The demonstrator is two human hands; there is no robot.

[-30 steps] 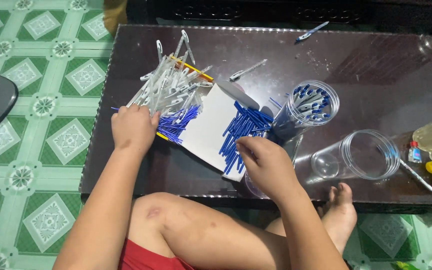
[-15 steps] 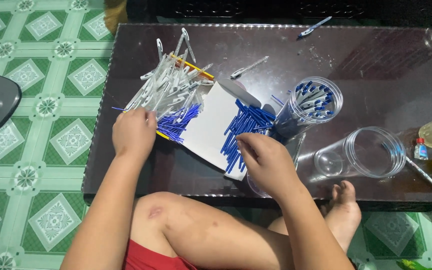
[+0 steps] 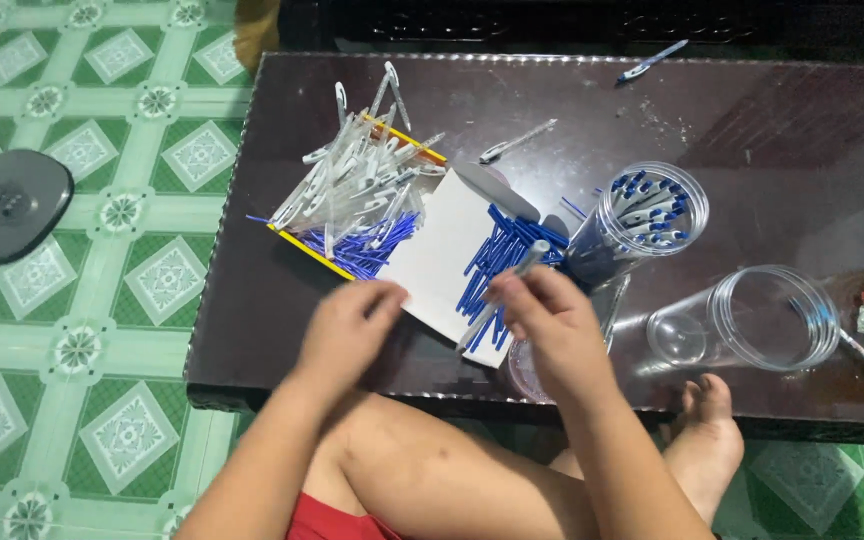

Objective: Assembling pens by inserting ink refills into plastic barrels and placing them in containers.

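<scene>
Hands over a pen-parts tray on a dark table point(image 3: 752, 110), frame centre

Right hand point(image 3: 552, 325) curled, pinching a clear pen barrel point(image 3: 505, 293) slanted over the white tray point(image 3: 442, 255) beside the blue refills point(image 3: 497, 255); left hand point(image 3: 347, 335) blurred, fingers loosely bent at tray's lower edge, grip impossible to tell; clear barrels heap point(image 3: 357, 185) at upper left

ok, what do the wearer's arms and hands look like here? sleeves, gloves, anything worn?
Both arms are bare, with no sleeves in view. The left hand and right hand are ungloved, and no rings, watch or bands show. The only clothing visible is a bit of red garment at the bottom edge.
</scene>
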